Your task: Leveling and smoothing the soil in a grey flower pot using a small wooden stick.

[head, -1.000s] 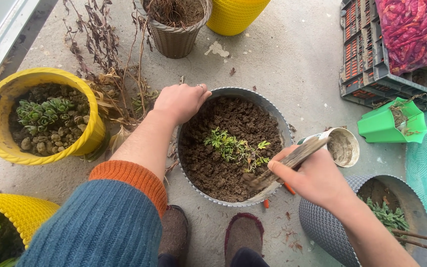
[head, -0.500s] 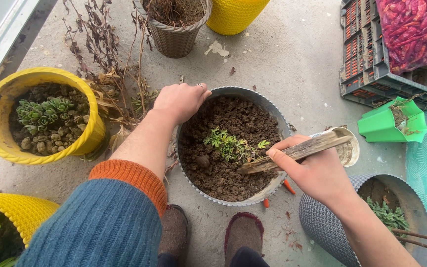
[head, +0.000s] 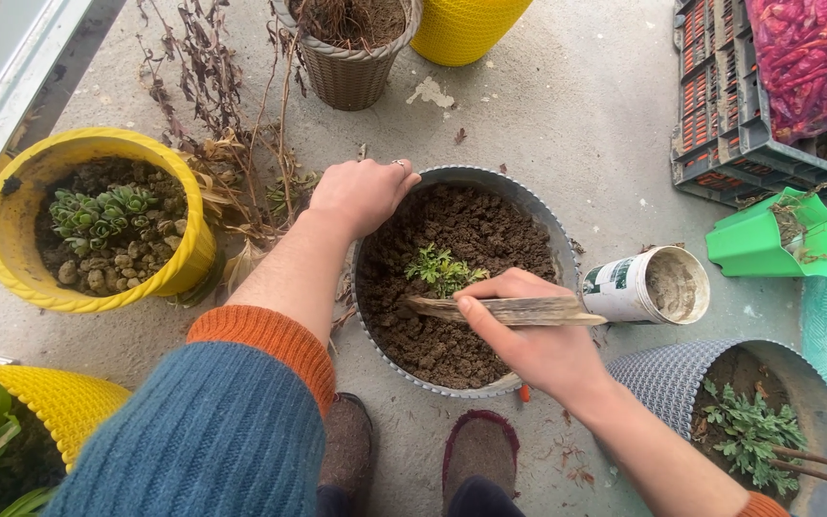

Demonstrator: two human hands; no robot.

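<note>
Head view: perhaps seven pots (head: 547,239), one stick (head: 500,309).

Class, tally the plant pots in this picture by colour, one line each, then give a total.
Yellow pots: 3
Grey pots: 2
Brown pot: 1
Green pot: 1
Total: 7

A yellow pot (head: 11,254) of small succulents (head: 98,211) sits at the left, beside dry brown stems (head: 212,105). A woven brown pot (head: 348,67) stands at the top. At the right, 1 grey crate (head: 720,124) holds red chillies (head: 806,57), near a tipped green pot (head: 768,249).
</note>
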